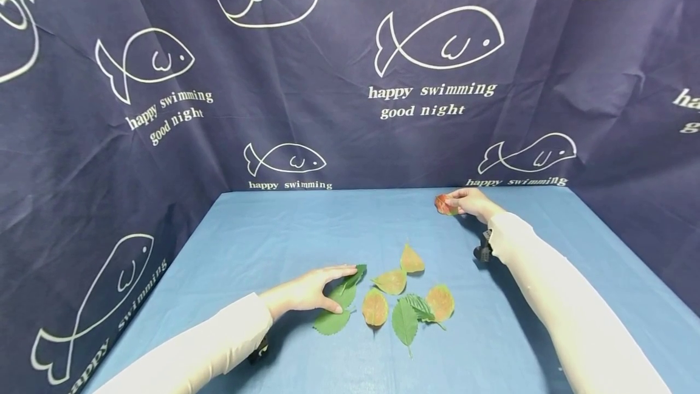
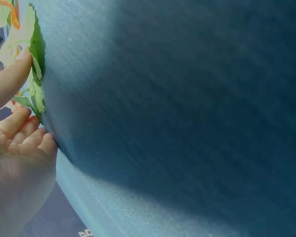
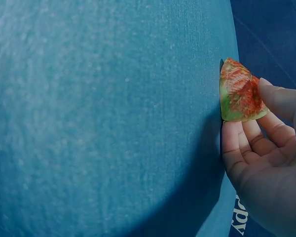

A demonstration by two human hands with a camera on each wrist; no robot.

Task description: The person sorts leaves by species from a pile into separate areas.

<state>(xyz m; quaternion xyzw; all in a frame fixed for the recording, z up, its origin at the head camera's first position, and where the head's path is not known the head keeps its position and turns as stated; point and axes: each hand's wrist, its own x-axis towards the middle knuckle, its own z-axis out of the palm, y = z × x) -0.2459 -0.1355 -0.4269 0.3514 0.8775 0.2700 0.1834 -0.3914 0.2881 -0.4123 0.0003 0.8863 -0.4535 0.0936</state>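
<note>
At the far right of the blue table, my right hand [image 1: 474, 203] pinches a reddish-orange leaf with a green edge [image 1: 442, 205] between thumb and fingers. The right wrist view shows the same red leaf [image 3: 240, 94] held upright at the cloth's edge. Nearer and to the left, my left hand [image 1: 306, 289] reaches over several green leaves [image 1: 332, 322]. Its thumb and straight fingers are spread apart and touch them. In the left wrist view the thumb [image 2: 12, 76] lies against the green leaves [image 2: 36, 47], which are seen edge-on.
To the right of the left hand lie several yellow-orange leaves, one nearest it [image 1: 375, 307] and another at the back [image 1: 412, 260]. Beside them are a smooth green leaf [image 1: 404, 322] and a ribbed one [image 1: 420, 306]. Dark fish-print curtains [image 1: 350, 78] surround the blue tabletop [image 1: 273, 230].
</note>
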